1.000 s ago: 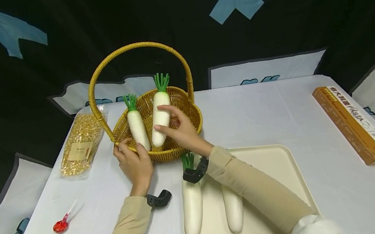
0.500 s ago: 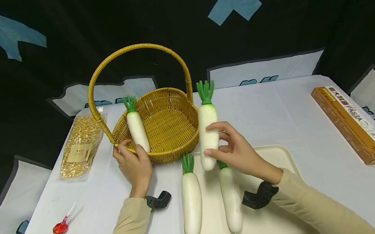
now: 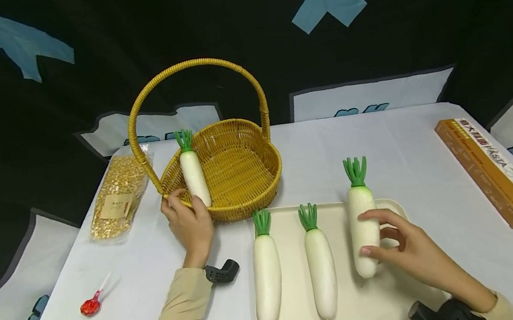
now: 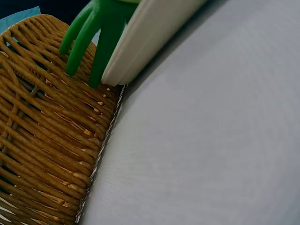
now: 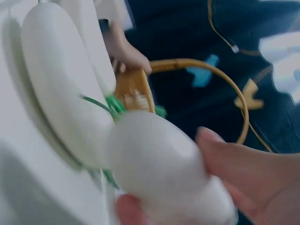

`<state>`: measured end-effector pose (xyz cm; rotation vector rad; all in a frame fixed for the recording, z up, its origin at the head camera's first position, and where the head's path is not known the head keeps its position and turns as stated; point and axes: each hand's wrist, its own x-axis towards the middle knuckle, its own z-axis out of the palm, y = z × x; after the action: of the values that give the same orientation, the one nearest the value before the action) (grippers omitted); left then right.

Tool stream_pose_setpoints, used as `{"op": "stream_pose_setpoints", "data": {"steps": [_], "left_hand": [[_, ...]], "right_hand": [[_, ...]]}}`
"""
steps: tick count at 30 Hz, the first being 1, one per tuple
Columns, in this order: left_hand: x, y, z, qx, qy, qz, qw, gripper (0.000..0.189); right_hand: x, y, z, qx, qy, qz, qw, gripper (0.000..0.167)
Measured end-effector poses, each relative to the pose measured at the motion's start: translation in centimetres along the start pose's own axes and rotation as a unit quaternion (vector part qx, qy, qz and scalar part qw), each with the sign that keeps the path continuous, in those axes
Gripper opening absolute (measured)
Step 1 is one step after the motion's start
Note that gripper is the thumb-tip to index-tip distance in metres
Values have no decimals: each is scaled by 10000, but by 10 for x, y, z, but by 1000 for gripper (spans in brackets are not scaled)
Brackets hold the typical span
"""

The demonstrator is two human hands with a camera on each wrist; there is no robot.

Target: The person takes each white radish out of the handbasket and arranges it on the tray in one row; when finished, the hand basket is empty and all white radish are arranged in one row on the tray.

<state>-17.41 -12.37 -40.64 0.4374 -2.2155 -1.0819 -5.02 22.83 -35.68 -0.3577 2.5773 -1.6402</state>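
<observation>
My right hand (image 3: 411, 247) pinches a white radish (image 3: 363, 221) with green leaf stubs, over the right part of the cream tray (image 3: 353, 319). In the right wrist view that radish (image 5: 154, 159) is seen from its root end, between thumb and fingers. Two more radishes, one at the left (image 3: 267, 281) and one in the middle (image 3: 322, 274), lie side by side on the tray. With my left hand (image 3: 190, 224) I grip the near left rim of a wicker basket (image 3: 238, 167). Inside the basket, a smaller-looking radish (image 3: 194, 175) leans against the left side.
A bag of yellow grains (image 3: 119, 195) lies left of the basket. Nearer on that side is a red lollipop (image 3: 91, 306). The pasta box (image 3: 498, 173) lies along the right side of the table. The basket's tall handle (image 3: 192, 64) arches above it.
My right hand has lifted a radish out of the basket and carried it right and toward me, over the tray. The left hand has kept its grip on the basket rim.
</observation>
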Motion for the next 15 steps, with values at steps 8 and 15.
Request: {"op": "stream_pose_setpoints", "data": {"steps": [8, 15], "left_hand": [[-1, 2, 1, -36, -62, -16, 10000, 32], [-1, 2, 1, -25, -124, -112, 9999, 33]], "right_hand": [[-35, 15, -4, -869, -212, 569, 9944, 50], [-41, 18, 7, -812, -477, 137, 9955, 47]]}}
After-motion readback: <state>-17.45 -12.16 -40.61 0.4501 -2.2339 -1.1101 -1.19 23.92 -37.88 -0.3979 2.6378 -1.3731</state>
